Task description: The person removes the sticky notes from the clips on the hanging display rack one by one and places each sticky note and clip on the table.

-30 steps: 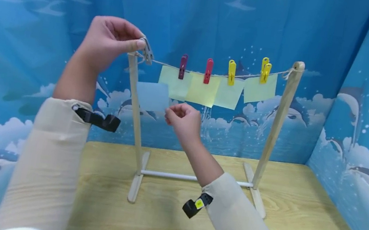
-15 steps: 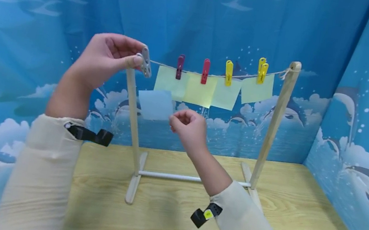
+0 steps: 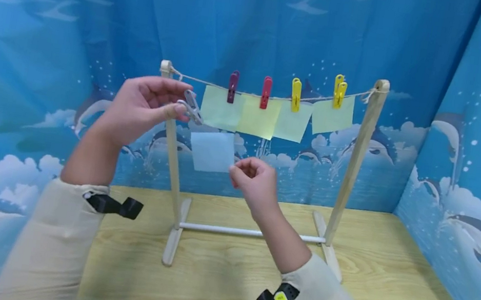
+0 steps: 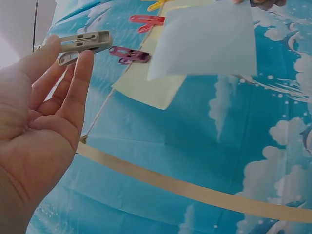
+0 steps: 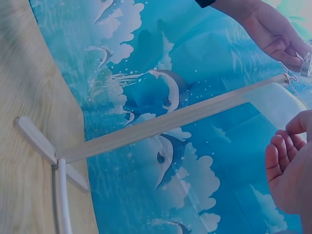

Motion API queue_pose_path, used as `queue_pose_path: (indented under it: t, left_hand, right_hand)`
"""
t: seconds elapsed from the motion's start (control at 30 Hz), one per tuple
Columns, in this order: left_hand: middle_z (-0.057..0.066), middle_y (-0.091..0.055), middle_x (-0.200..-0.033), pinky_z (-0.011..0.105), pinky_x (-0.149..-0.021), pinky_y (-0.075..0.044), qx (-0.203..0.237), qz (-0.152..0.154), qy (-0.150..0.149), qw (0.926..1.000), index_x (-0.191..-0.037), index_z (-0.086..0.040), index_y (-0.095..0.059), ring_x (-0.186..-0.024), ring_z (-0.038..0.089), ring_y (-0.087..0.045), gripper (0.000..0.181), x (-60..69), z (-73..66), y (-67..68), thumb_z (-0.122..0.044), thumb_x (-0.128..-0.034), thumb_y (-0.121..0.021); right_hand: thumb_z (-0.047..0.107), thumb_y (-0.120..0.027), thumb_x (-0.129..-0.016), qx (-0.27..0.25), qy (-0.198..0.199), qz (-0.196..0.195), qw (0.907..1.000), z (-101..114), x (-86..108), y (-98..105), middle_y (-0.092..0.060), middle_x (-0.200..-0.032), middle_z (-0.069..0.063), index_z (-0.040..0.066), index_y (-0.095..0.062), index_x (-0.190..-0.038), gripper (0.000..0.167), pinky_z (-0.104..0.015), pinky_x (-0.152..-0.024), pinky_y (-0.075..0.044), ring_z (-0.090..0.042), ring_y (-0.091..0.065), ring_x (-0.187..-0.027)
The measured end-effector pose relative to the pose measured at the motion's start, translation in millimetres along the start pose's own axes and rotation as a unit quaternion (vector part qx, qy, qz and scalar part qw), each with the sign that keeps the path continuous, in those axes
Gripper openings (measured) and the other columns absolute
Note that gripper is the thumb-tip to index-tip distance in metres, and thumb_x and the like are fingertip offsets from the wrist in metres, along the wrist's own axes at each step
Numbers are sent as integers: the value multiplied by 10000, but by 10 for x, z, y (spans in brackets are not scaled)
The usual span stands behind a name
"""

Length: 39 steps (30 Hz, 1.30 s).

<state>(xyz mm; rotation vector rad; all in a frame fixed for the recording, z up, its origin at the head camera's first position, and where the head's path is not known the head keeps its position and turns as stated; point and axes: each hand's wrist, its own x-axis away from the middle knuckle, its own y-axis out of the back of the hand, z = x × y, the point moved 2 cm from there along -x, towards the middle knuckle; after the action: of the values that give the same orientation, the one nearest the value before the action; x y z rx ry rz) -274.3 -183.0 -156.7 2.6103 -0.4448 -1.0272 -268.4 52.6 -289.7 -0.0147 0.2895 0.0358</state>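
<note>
A grey clothespin (image 3: 192, 107) is pinched between thumb and fingers of my left hand (image 3: 141, 109), in front of the stand's left post and below the string. In the left wrist view my left hand (image 4: 48, 97) holds that clothespin (image 4: 85, 42) by one end. My right hand (image 3: 257, 186) pinches the lower right edge of a pale blue paper square (image 3: 212, 152), which is apart from the string. The right wrist view shows my right hand (image 5: 292, 168) at the edge of the blue paper (image 5: 278, 105).
Several yellow-green papers (image 3: 258, 116) hang from the string (image 3: 204, 81), with purple (image 3: 232, 87), red (image 3: 266, 93) and yellow (image 3: 295, 96) clothespins on it. The wooden stand's right post (image 3: 357, 162) rises from the table (image 3: 211, 280). A dolphin-print curtain (image 3: 287, 22) surrounds it.
My left hand has come down from the top of the left post with the grey clothespin. My right hand has moved down and to the right, carrying the blue paper.
</note>
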Motion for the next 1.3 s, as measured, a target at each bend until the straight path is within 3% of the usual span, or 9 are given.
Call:
queue_pose_path:
  t: [0.2,0.47,0.77,0.97,1.3]
  left_hand:
    - [77,-683,-1058,230,-822,-553,-78,-222,116,9997,-1224,-16,-648,-872,195,-690,328,139,115,-48,-60,-903,-692]
    - [84,-695,-1035,253,-808,-561,325,-256,108,9991,-1188,63,-633,-858,196,-703,316,346,295,-148,4,-884,-694]
    - [66,-692,-1059,258,-838,-549,523,-197,239,9981,-1214,28,-639,-939,169,-689,339,568,436,-246,12,-880,-696]
    - [58,-699,-1053,262,-833,-551,557,-329,411,9971,-1198,136,-574,-917,172,-697,354,699,508,-277,40,-877,-689]
    - [86,-687,-1074,272,-840,-555,1096,-346,124,9933,-1173,83,-606,-951,189,-676,315,877,616,-299,153,-867,-622]
  right_hand:
    - [167,-689,-919,157,-40,-30,9999,-86,114,93,-627,-790,-126,39,-672,-899,131,-311,-661,-547,-240,-581,-718]
    - [212,-697,-921,702,-271,45,9972,-190,239,260,-636,-845,-107,82,-692,-938,131,-318,-685,-552,-254,-616,-770]
    - [173,-710,-912,351,-251,1,9991,-244,353,433,-680,-875,-159,22,-681,-963,162,-357,-736,-597,-312,-677,-822]
    - [158,-717,-905,238,-131,-174,9995,-274,400,576,-680,-887,-160,-11,-670,-991,195,-357,-733,-599,-310,-683,-819]
    - [137,-703,-914,258,-163,-371,9988,-293,488,788,-661,-877,-159,-45,-645,-1011,214,-359,-737,-598,-257,-682,-779]
